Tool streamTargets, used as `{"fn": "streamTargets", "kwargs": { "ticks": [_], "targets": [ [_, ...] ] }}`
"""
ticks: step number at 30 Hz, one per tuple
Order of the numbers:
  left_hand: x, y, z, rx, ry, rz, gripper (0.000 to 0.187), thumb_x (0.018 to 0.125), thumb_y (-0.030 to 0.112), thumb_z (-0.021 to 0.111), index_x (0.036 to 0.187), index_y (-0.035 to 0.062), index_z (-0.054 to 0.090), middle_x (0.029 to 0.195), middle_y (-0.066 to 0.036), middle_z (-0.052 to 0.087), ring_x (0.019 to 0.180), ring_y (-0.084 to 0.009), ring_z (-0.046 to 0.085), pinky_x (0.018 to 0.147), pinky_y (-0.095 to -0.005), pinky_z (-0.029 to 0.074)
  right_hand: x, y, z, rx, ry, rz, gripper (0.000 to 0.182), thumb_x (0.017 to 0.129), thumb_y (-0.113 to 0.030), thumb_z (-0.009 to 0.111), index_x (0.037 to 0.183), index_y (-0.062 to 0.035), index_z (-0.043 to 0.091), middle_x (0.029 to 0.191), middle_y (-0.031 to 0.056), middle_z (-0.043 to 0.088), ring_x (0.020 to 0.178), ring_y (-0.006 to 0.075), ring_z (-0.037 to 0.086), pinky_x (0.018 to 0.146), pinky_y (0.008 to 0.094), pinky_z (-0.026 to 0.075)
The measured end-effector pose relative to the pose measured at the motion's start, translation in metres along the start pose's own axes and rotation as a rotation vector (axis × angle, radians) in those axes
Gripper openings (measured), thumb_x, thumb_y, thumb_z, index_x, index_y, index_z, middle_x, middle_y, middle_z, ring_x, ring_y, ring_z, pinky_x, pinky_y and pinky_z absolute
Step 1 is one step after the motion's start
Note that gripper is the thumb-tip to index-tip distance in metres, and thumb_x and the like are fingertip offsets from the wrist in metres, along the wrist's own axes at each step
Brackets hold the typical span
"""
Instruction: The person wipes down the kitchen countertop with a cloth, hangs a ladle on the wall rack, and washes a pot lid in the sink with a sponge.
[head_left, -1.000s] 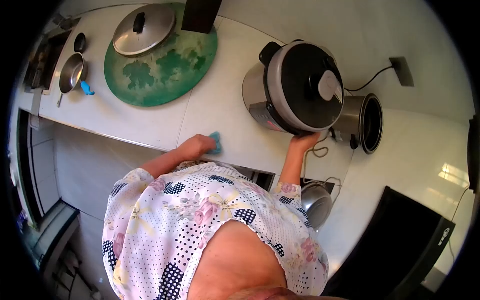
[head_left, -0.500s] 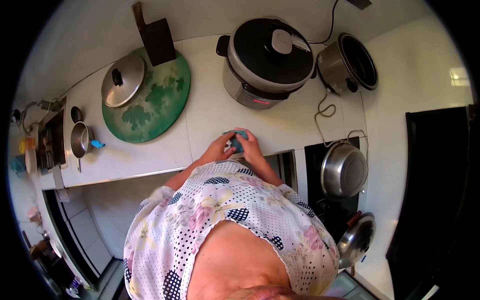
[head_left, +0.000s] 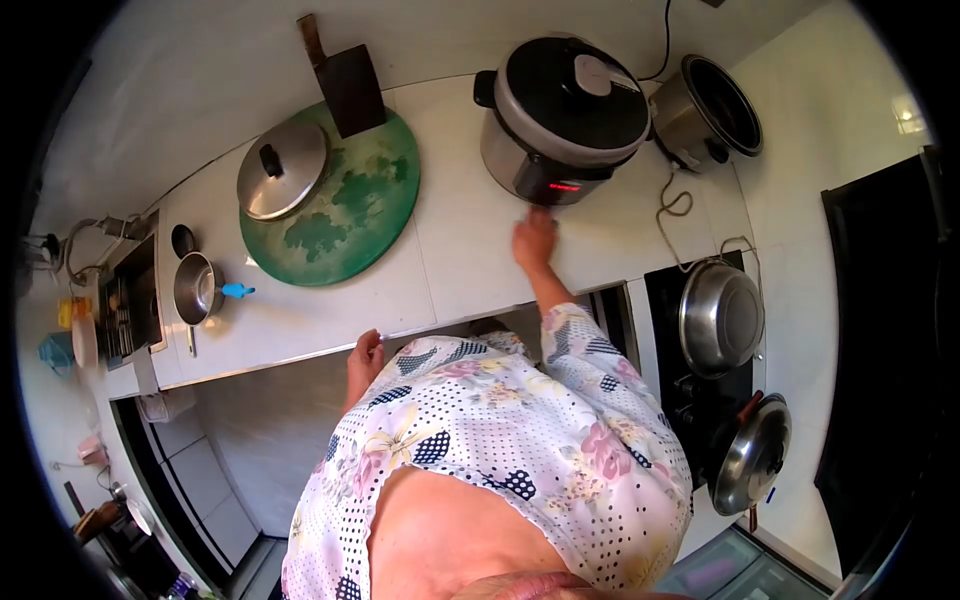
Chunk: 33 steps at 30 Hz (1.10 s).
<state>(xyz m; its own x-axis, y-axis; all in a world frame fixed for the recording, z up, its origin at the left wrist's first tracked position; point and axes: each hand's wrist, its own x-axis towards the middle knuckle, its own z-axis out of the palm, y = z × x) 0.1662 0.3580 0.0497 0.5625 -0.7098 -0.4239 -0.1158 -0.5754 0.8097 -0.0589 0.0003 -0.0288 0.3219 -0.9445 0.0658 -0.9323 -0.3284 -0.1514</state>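
My right hand (head_left: 535, 240) reaches forward over the counter to the lower front of an electric pressure cooker (head_left: 570, 120), just below its red-lit display. This hand is slightly blurred, and its fingertips are hard to make out against the cooker. At the counter's front edge, close to my body, my left hand (head_left: 366, 352) has its fingers curled; whatever is inside them, if anything, is hidden. The cooker's black lid is on. Nowhere in view is the teal cloth-like item.
A round green cutting board (head_left: 345, 240) bears a metal lid (head_left: 283, 170) and a cleaver (head_left: 350, 90). Left of it stands a small saucepan (head_left: 198, 288). On the right are a grey inner pot (head_left: 706, 108), a looped cord (head_left: 672, 207) and an upturned metal basin (head_left: 722, 320).
My hands have parted from the teal item they held together. The right one has moved forward to the cooker, while the left has drawn back leftward to the counter edge.
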Motion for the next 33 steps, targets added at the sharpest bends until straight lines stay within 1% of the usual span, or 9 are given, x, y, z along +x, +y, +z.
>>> {"fn": "streamTargets", "kwargs": {
  "ticks": [3, 7, 10, 13, 17, 20, 26, 30, 33],
  "targets": [
    [-0.013, 0.01, -0.006, -0.049, -0.054, -0.054, 0.032, 0.089, 0.01, 0.056, 0.12, 0.0012, 0.052, 0.106, -0.018, 0.063, 0.091, -0.0212, 0.062, 0.078, -0.0311, 0.049, -0.017, -0.084, 0.014, 0.052, 0.021, -0.355, 0.041, 0.081, -0.014, 0.05, 0.119, 0.0015, 0.051, 0.134, 0.0192, 0.044, 0.128, 0.034, 0.036, 0.099, 0.0479, 0.033],
    [-0.008, 0.014, -0.028, 0.023, -0.125, 0.037, 0.031, 0.089, 0.01, 0.055, 0.119, 0.0012, 0.052, 0.105, -0.019, 0.064, 0.09, -0.0237, 0.064, 0.076, -0.032, 0.05, -0.063, -0.124, -0.005, 0.314, -0.07, -0.581, 0.035, 0.08, -0.005, 0.05, 0.115, -0.0046, 0.057, 0.123, 0.0146, 0.054, 0.116, 0.0317, 0.05, 0.095, 0.0441, 0.04],
    [-0.003, 0.01, -0.038, 0.105, -0.09, 0.114, 0.03, 0.088, 0.01, 0.055, 0.117, 0.0017, 0.054, 0.103, -0.019, 0.065, 0.089, -0.0285, 0.066, 0.074, -0.0354, 0.052, -0.083, -0.109, -0.023, 0.626, -0.246, -0.489, 0.034, 0.079, -0.002, 0.053, 0.112, -0.0071, 0.06, 0.113, 0.0131, 0.061, 0.103, 0.0296, 0.058, 0.088, 0.0385, 0.045],
    [-0.002, 0.0, -0.044, 0.154, -0.131, 0.183, 0.03, 0.087, 0.01, 0.056, 0.116, 0.0021, 0.054, 0.102, -0.019, 0.065, 0.089, -0.0291, 0.066, 0.075, -0.0352, 0.052, -0.075, -0.081, -0.046, 0.858, -0.194, -0.009, 0.027, 0.082, -0.003, 0.053, 0.106, -0.0088, 0.062, 0.108, 0.0134, 0.063, 0.099, 0.0303, 0.06, 0.085, 0.0352, 0.047],
    [-0.008, -0.02, -0.04, 0.115, -0.179, 0.14, 0.028, 0.086, 0.009, 0.056, 0.114, 0.0019, 0.056, 0.099, -0.019, 0.066, 0.087, -0.0289, 0.066, 0.074, -0.0351, 0.052, -0.035, 0.001, 0.0, 0.998, 0.227, 0.548, 0.029, 0.081, -0.007, 0.055, 0.11, -0.001, 0.057, 0.105, 0.0151, 0.063, 0.094, 0.0286, 0.061, 0.085, 0.0367, 0.047],
    [-0.013, -0.021, -0.038, 0.081, -0.262, 0.1, 0.026, 0.086, 0.008, 0.056, 0.112, 0.0022, 0.057, 0.097, -0.018, 0.066, 0.084, -0.0276, 0.067, 0.073, -0.0343, 0.052, -0.025, 0.024, -0.004, 1.776, 0.086, 0.713, 0.035, 0.079, -0.003, 0.053, 0.113, 0.0046, 0.052, 0.107, 0.0167, 0.061, 0.094, 0.0305, 0.059, 0.085, 0.0389, 0.047],
    [0.008, -0.028, -0.013, 0.079, -0.395, 0.239, 0.027, 0.087, 0.01, 0.057, 0.114, 0.0026, 0.056, 0.096, -0.018, 0.066, 0.084, -0.0242, 0.065, 0.074, -0.0345, 0.051, -0.053, -0.034, -0.034, 2.01, -0.107, 0.622, 0.039, 0.076, 0.0, 0.044, 0.114, 0.0077, 0.048, 0.115, 0.0205, 0.056, 0.105, 0.0304, 0.054, 0.093, 0.0428, 0.044],
    [0.046, 0.035, 0.042, -0.167, -0.392, 0.279, 0.034, 0.088, 0.015, 0.059, 0.119, 0.0028, 0.052, 0.111, -0.019, 0.061, 0.087, -0.0241, 0.064, 0.071, -0.0334, 0.053, -0.08, -0.084, -0.045, 2.039, -0.225, 0.572, 0.033, 0.088, -0.011, 0.046, 0.117, 0.0053, 0.047, 0.119, 0.0179, 0.054, 0.108, 0.0279, 0.052, 0.096, 0.0421, 0.042],
    [0.073, 0.085, 0.086, -0.454, -0.349, 0.087, 0.035, 0.086, 0.012, 0.06, 0.119, 0.0021, 0.052, 0.109, -0.015, 0.06, 0.084, -0.0218, 0.063, 0.066, -0.0323, 0.056, -0.096, -0.103, -0.075, 1.96, -0.522, 0.594, 0.033, 0.095, -0.025, 0.046, 0.122, -0.0049, 0.048, 0.118, 0.0102, 0.055, 0.107, 0.0198, 0.053, 0.089, 0.0346, 0.043]
  ]
}}
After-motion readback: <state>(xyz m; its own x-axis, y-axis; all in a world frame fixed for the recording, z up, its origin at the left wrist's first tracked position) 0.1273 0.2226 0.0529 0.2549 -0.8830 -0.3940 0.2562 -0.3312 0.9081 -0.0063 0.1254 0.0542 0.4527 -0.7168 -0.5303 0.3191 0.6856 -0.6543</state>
